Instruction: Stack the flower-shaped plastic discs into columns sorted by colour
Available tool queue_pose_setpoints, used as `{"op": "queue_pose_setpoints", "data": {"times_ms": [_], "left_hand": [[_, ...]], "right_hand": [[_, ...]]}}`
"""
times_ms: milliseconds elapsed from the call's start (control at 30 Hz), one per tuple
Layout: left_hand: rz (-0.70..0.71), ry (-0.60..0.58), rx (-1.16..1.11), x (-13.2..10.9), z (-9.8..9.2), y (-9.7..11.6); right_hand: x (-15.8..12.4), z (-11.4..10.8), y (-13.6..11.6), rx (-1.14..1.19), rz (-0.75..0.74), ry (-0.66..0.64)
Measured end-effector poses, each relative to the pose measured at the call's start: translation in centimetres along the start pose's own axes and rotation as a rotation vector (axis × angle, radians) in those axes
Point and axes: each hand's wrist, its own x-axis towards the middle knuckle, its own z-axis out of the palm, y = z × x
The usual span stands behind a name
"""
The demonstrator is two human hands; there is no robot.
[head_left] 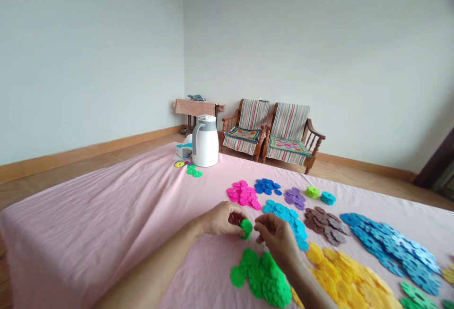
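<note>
Just beyond the green pile [264, 278], the left hand [225, 218] pinches a short green stack [246, 229] between thumb and fingers. The right hand [277, 234] is close beside it, also beyond the pile, with its fingers bent inward; I cannot tell whether the fingertips hold a piece. Farther behind the green pile and to its right, a lime stack [312, 192] and a turquoise stack [328, 198] stand as neat cylinders, so these two seem done. Much seems left: the green pile lies loose, and so do the yellow pile [345, 278] at its right and the pink pile [243, 193] behind it. The pieces look like thin plastic discs with notched, flower-like edges. Under the green pile, the pink cloth [142, 228] is soft and wrinkled.
</note>
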Motion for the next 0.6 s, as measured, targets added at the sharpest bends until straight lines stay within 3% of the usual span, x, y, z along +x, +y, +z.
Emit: {"op": "queue_pose_setpoints", "data": {"times_ms": [267,400,600], "left_hand": [[-0.002,0.025,0.087,0.0,-0.2,-0.3],[-0.006,0.030,0.088,0.0,-0.1,-0.5],[-0.006,0.020,0.078,-0.1,-0.1,-0.4]], "right_hand": [[-0.5,-4.9,0.9,-0.669,-0.127,-0.106],[-1.0,-6.3,1.6,-0.746,-0.114,-0.184],[-1.1,-7.0,1.0,-0.794,-0.105,-0.181]]}}
